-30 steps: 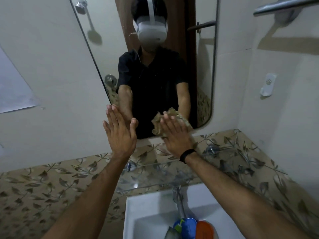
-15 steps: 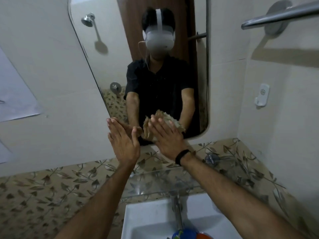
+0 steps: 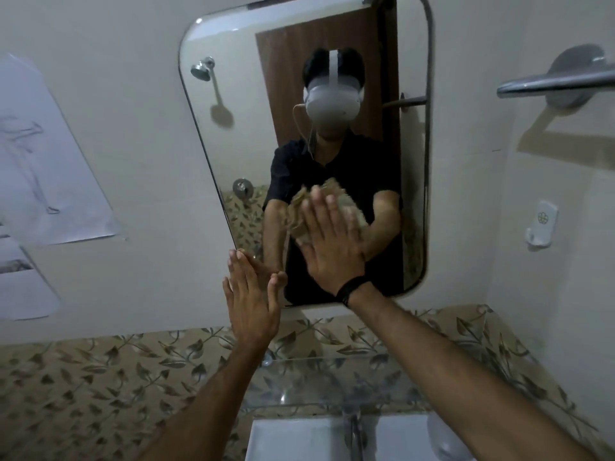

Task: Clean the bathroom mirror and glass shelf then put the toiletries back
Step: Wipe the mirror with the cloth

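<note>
Two hands, one cloth [image 3: 327,211], one mirror [image 3: 412,227].

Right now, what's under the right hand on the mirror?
A crumpled tan cloth, pressed flat against the mirror by the right hand. Its edges stick out past the fingers; the glass beneath is hidden.

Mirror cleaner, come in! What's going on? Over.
Right hand flat, pressing cloth on mirror. Left hand open at its lower corner. Glass shelf bare. Nothing blocking.

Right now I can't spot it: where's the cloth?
Head view, centre: the cloth is pressed flat under the right hand against the mirror, up and right of the left hand.
</note>
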